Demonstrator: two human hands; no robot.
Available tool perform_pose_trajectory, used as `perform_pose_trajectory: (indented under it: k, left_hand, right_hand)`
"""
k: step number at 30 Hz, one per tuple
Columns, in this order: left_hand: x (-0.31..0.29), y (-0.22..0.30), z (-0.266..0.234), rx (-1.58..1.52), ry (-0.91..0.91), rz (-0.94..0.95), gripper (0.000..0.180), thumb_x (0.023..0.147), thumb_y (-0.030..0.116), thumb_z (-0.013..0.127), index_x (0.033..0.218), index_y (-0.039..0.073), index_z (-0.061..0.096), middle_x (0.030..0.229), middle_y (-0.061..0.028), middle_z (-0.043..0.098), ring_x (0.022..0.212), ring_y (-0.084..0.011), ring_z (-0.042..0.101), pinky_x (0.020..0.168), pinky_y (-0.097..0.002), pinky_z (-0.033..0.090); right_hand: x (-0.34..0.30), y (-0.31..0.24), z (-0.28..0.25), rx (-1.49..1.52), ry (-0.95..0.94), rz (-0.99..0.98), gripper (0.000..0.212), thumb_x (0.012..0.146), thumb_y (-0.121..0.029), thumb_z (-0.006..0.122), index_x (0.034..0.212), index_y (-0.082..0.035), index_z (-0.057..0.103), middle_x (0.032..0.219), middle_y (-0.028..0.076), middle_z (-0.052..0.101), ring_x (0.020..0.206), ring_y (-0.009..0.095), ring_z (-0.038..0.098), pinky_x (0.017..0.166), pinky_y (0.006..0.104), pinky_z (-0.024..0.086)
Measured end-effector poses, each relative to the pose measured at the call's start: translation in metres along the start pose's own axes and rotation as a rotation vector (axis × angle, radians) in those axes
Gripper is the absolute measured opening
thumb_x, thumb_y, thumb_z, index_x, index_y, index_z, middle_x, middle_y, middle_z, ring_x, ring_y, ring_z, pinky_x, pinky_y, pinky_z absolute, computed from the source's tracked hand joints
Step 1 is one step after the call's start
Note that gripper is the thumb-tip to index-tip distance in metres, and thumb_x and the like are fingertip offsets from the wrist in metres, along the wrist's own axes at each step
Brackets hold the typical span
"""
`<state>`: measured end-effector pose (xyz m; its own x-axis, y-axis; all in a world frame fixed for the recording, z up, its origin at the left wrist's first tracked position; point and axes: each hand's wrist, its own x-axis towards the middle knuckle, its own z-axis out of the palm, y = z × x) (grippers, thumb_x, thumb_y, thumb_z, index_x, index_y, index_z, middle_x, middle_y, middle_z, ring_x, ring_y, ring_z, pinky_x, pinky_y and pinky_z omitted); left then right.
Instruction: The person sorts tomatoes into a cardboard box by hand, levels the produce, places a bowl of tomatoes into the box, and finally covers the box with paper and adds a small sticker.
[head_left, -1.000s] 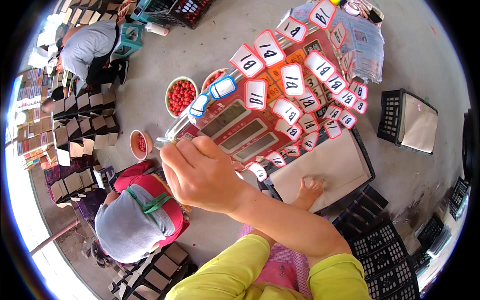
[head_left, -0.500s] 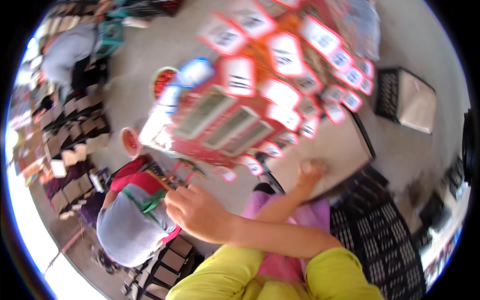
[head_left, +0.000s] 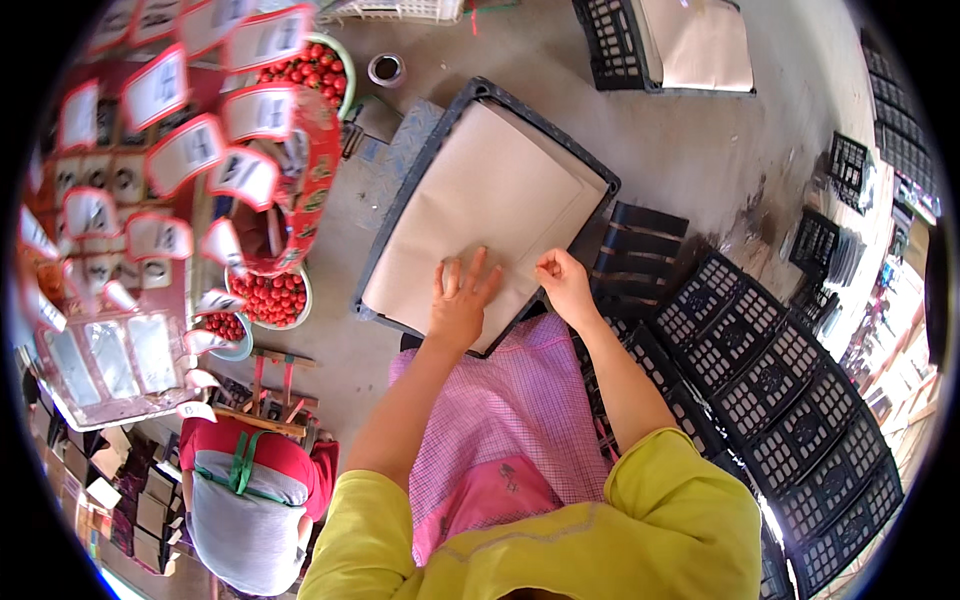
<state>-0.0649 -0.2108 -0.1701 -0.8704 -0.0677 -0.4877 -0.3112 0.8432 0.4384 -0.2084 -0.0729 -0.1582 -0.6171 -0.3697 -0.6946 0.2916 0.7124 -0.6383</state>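
A black plastic crate [head_left: 405, 222] stands in front of me, its top covered by a sheet of brown paper [head_left: 490, 180]. My left hand [head_left: 462, 300] lies on the near part of the paper with its fingers spread. To its right, my right hand [head_left: 568, 288] is at the paper's right edge, thumb and fingertips pinched together. Whatever is between those fingertips is too small to make out. Loose edges of paper show along the crate's right side.
On the left is a table [head_left: 105, 415] with many red-edged number cards. Tubs of small red fruit [head_left: 270, 300] stand beside it. A person in a grey apron [head_left: 240, 510] is at lower left. Stacked black crates [head_left: 760, 370] fill the right; another paper-covered crate [head_left: 695, 45] stands behind.
My view has swung to the right. My right hand, stretched across to the left as a fist, has come back to the paper's right edge. The left hand stays on the paper.
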Motion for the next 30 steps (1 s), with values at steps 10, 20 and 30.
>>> perform_pose_trajectory:
  k: [10,20,30]
  left_hand:
    - [0.005,0.011,-0.007,-0.041,-0.030,-0.060,0.058,0.072,0.011,0.056,0.127,0.022,0.042,0.147,-0.0078,0.019,0.126,-0.0364,0.027,0.106,-0.0555,0.016]
    - [0.007,0.013,-0.009,-0.178,-0.004,-0.102,0.065,0.074,0.020,0.057,0.134,0.017,0.033,0.145,-0.0091,0.020,0.124,-0.0384,0.026,0.105,-0.0570,0.014]
    - [0.016,0.024,-0.020,-0.137,0.044,-0.107,0.072,0.072,0.021,0.060,0.138,0.027,0.029,0.141,-0.0139,0.026,0.119,-0.0419,0.030,0.102,-0.0602,0.018]
  right_hand:
    - [0.009,0.002,0.007,-0.204,0.186,-0.299,0.020,0.069,-0.005,0.069,0.080,-0.003,0.053,0.078,0.010,0.058,0.075,0.025,0.058,0.067,0.0334,0.047]
    - [0.019,-0.003,0.010,-0.207,0.244,-0.348,0.020,0.068,-0.003,0.069,0.079,-0.004,0.052,0.076,0.009,0.056,0.076,0.026,0.057,0.067,0.0344,0.046]
    - [0.026,-0.001,0.016,-0.477,0.281,-0.450,0.028,0.062,-0.007,0.072,0.081,-0.008,0.052,0.079,0.007,0.055,0.080,0.028,0.054,0.070,0.0367,0.044]
